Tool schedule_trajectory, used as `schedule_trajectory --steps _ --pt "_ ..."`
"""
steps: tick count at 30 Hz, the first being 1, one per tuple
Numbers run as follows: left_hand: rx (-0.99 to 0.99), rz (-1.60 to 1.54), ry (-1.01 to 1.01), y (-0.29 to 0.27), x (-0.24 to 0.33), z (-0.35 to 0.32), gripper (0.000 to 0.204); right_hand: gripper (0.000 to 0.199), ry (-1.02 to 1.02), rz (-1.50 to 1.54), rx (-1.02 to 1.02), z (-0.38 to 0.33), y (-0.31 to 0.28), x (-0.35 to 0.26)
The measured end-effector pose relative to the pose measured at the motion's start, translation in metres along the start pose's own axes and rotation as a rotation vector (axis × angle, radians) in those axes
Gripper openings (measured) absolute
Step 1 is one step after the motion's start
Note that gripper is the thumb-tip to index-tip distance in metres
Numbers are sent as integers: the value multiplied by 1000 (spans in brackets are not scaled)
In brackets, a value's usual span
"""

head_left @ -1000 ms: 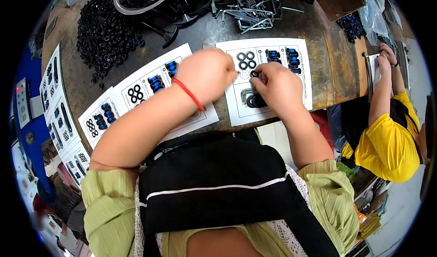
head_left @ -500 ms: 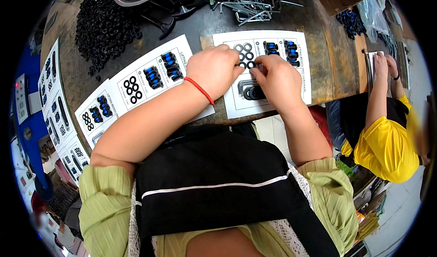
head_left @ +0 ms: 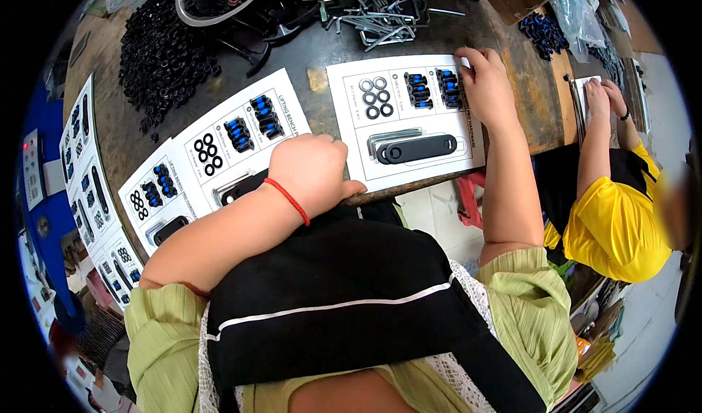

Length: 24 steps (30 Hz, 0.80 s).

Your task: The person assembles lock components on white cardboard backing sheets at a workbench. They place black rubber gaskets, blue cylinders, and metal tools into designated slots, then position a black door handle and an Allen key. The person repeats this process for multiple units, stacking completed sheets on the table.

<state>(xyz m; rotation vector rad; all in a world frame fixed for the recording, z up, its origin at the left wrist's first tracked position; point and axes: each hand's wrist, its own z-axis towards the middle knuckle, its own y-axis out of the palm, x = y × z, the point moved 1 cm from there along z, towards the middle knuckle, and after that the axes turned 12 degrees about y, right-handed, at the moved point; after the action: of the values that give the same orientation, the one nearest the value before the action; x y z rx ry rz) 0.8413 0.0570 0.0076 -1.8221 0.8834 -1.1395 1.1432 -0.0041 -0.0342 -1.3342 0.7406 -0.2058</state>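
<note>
A white card (head_left: 431, 124) lies near the table's front edge. On it are six ring washers (head_left: 376, 97), two clusters of black bolts with blue bands (head_left: 418, 91), bent hex keys (head_left: 393, 137) and a long flat black tool (head_left: 420, 149). My right hand (head_left: 486, 84) grips the card's far right corner between thumb and fingers. At its lower left edge, my left hand (head_left: 311, 175), above a red wrist cord, closes on the card with the thumb along the edge; the other fingertips are mostly hidden. That hand partly covers a neighbouring card (head_left: 256, 166) with similar parts.
More laid-out cards (head_left: 157, 194) run in a row to the left. A heap of small black parts (head_left: 157, 69) lies far left, a hex key pile (head_left: 376, 22) at the back, blue-banded bolts (head_left: 545, 34) at far right. A person in yellow (head_left: 614, 223) works at right.
Both hands have left the washers and moved apart to the card's edges, the left toward me, the right outward and away. The black tool and hex keys are now uncovered.
</note>
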Motion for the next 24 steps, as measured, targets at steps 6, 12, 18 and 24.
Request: schedule_trajectory --steps 6,12,18,24 --pt "-9 -22 1 -1 1 -3 41 30 94 -83 12 -5 -4 1" --pt "68 -1 6 2 5 -8 40 29 250 -129 -48 -32 -20 14" --pt "-1 -443 97 6 22 -15 39 29 367 -127 -64 -69 -33 35" --pt "-536 -1294 -75 70 50 -9 44 30 457 -113 -50 -109 -34 47"
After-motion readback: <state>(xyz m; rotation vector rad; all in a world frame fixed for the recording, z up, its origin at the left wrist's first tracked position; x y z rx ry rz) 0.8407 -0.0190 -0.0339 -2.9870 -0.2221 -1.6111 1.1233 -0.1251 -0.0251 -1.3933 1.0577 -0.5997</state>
